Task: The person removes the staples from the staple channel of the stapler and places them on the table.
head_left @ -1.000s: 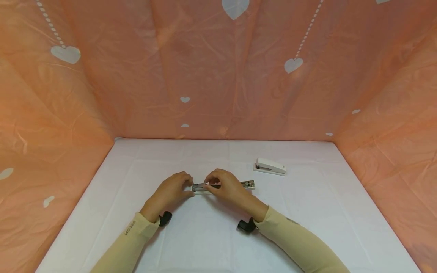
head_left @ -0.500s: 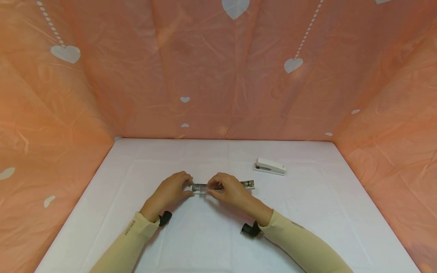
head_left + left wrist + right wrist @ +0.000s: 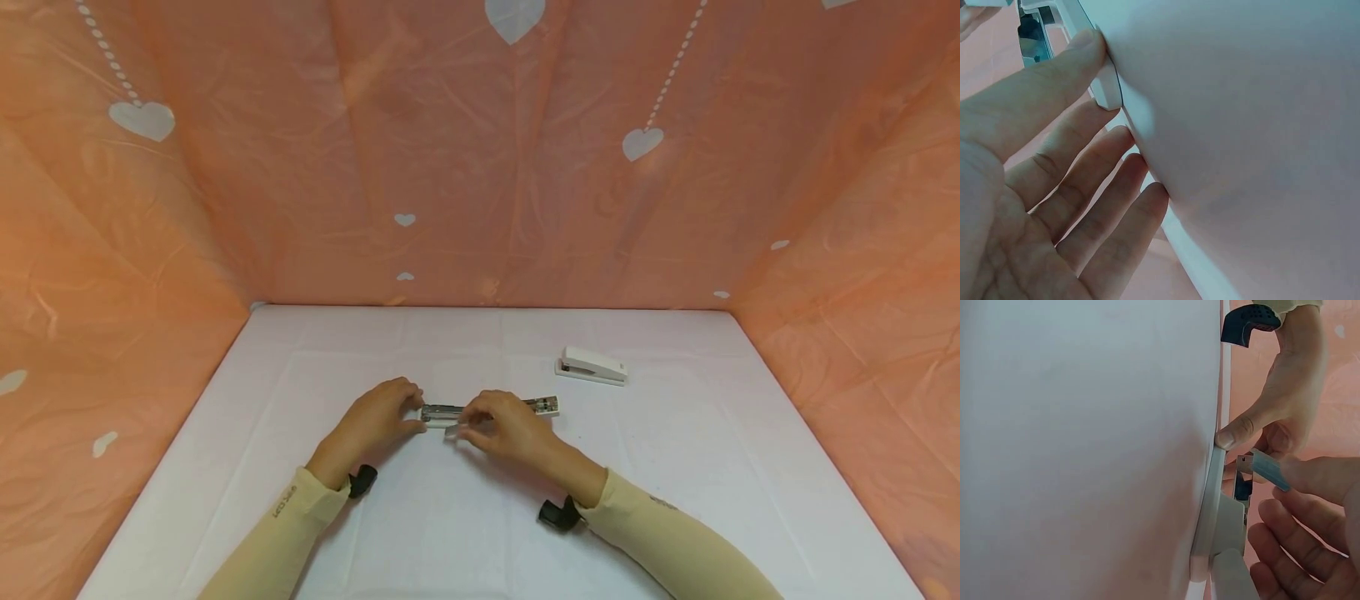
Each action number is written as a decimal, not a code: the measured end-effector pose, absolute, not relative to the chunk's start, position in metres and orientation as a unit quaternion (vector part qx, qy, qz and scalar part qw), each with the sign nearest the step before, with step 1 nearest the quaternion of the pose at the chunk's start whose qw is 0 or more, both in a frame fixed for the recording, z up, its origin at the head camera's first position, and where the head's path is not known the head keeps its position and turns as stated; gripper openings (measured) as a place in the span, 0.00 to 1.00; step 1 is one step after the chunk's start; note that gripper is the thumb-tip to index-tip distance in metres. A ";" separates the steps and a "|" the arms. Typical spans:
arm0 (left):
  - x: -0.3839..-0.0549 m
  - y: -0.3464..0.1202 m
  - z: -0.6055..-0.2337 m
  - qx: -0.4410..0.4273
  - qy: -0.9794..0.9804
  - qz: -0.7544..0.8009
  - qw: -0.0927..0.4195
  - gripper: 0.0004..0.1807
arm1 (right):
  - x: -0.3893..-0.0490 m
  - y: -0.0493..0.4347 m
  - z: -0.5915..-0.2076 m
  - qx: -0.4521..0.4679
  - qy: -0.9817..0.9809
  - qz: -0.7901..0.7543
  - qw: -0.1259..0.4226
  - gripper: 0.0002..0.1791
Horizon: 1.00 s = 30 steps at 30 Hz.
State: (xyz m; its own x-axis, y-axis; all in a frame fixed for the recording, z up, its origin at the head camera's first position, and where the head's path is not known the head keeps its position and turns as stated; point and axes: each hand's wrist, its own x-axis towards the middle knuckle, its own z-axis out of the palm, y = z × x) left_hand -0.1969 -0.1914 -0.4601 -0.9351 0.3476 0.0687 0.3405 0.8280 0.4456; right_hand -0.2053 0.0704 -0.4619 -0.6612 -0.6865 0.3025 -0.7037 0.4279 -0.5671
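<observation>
An opened white stapler (image 3: 441, 413) lies lengthwise across the middle of the table, its metal staple channel facing up. My left hand (image 3: 381, 419) grips its left end. In the left wrist view the thumb and forefinger pinch the tip of the white base (image 3: 1107, 87), the other fingers spread beside it. My right hand (image 3: 510, 427) is over the stapler's middle and hides part of it. Between its thumb and forefinger it pinches a short silvery strip of staples (image 3: 1269, 470). The strip shows just in front of the stapler in the head view.
A second white stapler (image 3: 592, 365), closed, stands farther back on the right of the white table (image 3: 450, 533). Orange sheeting (image 3: 480, 167) with pale hearts rises behind the table and along both sides. Each wrist carries a black camera (image 3: 558, 515).
My right hand has drawn the staple strip from over the channel to the right and toward me, in front of the stapler. The left hand keeps its grip in the same place.
</observation>
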 end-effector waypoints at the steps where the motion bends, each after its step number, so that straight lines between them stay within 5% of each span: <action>1: -0.197 -0.191 -0.460 0.179 0.956 0.232 0.008 0.16 | -0.205 0.071 -0.462 0.415 -0.844 0.339 0.014 0.06; 30: -0.196 -0.192 -0.462 0.183 0.954 0.237 -0.002 0.15 | -0.202 0.072 -0.464 0.448 -0.862 0.237 0.009 0.06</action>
